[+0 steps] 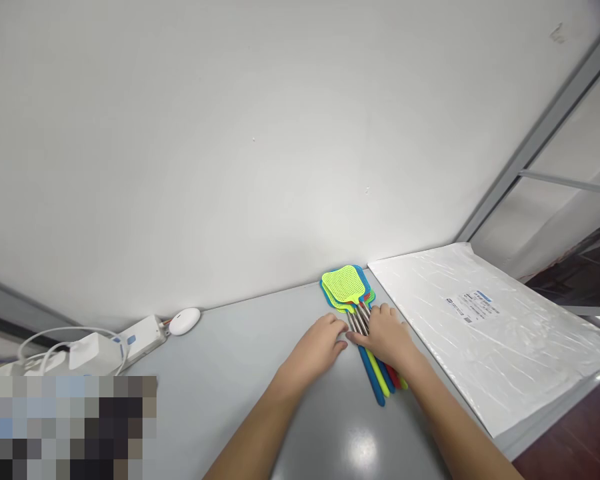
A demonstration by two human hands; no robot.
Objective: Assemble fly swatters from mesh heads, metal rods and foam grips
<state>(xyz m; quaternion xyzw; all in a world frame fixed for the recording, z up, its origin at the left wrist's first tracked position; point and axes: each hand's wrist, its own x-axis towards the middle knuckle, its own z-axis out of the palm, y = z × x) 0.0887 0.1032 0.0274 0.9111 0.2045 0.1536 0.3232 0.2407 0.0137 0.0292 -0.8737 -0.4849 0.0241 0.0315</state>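
Note:
A bundle of fly swatters (344, 285) lies on the grey table, their square mesh heads stacked near the wall. The top head is yellow-green, with blue, red and green edges showing beneath. Silver metal shafts lead to blue, yellow-green and red handles (371, 377) that point toward me. My right hand (390, 337) lies across the shafts from the right, fingers and thumb bent around them. At the left side of the shafts is my left hand (324, 343), its fingers curved and its thumb apart from them, with nothing visible between. Whether its fingertips touch the shafts is hard to tell.
A flat white plastic-wrapped package (510, 340) with a label covers the table's right side. On the left are a white power strip (143, 337) with cables and a white oval device (185, 321). The white wall (230, 167) rises behind the table.

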